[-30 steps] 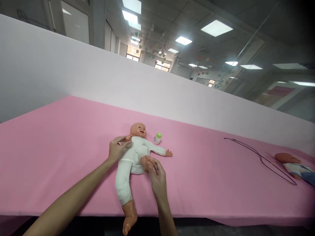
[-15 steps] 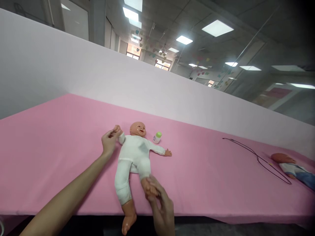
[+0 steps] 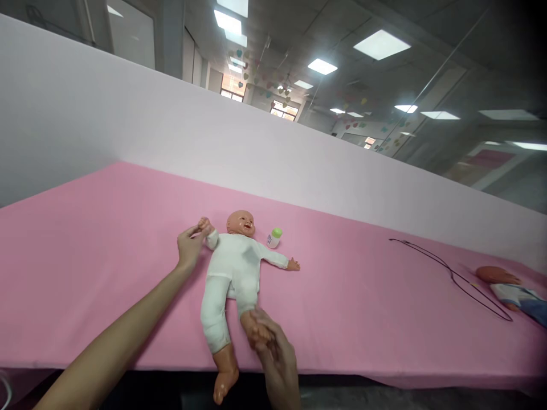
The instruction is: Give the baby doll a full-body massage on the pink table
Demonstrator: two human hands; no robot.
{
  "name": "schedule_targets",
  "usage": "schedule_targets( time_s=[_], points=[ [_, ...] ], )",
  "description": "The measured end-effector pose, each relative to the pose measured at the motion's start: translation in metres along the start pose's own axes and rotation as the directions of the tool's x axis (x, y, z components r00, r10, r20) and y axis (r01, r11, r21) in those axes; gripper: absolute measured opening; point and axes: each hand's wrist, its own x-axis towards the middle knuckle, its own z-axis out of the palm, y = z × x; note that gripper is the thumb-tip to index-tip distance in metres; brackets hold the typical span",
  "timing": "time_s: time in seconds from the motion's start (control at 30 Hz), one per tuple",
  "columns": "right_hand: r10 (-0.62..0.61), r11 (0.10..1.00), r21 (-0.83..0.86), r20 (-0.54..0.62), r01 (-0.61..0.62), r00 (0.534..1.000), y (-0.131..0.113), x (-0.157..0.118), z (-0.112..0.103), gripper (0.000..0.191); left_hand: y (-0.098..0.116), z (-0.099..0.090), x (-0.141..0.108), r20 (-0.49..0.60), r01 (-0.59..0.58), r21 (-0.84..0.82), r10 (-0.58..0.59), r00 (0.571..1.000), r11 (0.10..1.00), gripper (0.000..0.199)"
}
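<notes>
A baby doll (image 3: 235, 255) in a white top and white trousers lies on its back on the pink-covered table (image 3: 350, 296), its head toward the wall. My left hand (image 3: 190, 242) pinches the doll's raised hand on the left side. Around the doll's foot on the right side, my right hand (image 3: 276, 353) is closed with thumb and fingers. The doll's other arm stretches out to the right, and its other foot hangs over the table's front edge. Close by its head stands a small white bottle (image 3: 274, 238) with a green cap.
A thin black cord (image 3: 453, 277) lies looped on the right of the table. Beyond it, a second doll (image 3: 508, 285) in white and blue clothes is partly cut off by the frame. A white partition wall (image 3: 256, 165) runs along the back.
The doll's held foot and my right hand have shifted slightly to the left. My left hand keeps its hold on the doll's hand with almost no movement.
</notes>
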Motion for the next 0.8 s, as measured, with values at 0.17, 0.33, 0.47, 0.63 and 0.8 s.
schedule_targets(
  time_s=[0.17,0.33,0.47,0.63,0.8],
  points=[
    [-0.033,0.999,-0.045,-0.042,0.031,0.999,0.007,-0.052,-0.008,0.034,-0.002,-0.012,0.018,-0.263,0.155,-0.077,-0.17,0.95,0.985,0.034],
    [-0.027,0.998,-0.056,0.002,0.027,1.0,-0.022,0.002,0.001,0.033,0.011,0.002,-0.007,0.001,-0.022,0.056,0.022,1.0,0.998,0.029],
    [-0.02,1.0,-0.003,0.017,0.02,1.0,-0.018,0.072,0.022,0.035,0.012,0.013,-0.037,0.326,-0.251,0.188,0.181,0.928,0.949,0.026],
    [-0.016,0.996,0.088,-0.018,0.017,1.0,-0.006,0.093,0.034,0.041,0.005,0.012,-0.038,0.382,-0.226,0.205,0.135,0.914,0.952,0.025],
    [0.009,0.996,0.084,0.036,-0.012,0.999,-0.013,0.022,0.001,0.034,0.006,0.004,-0.012,0.024,-0.039,0.076,0.037,0.999,0.996,0.025]
  ],
)
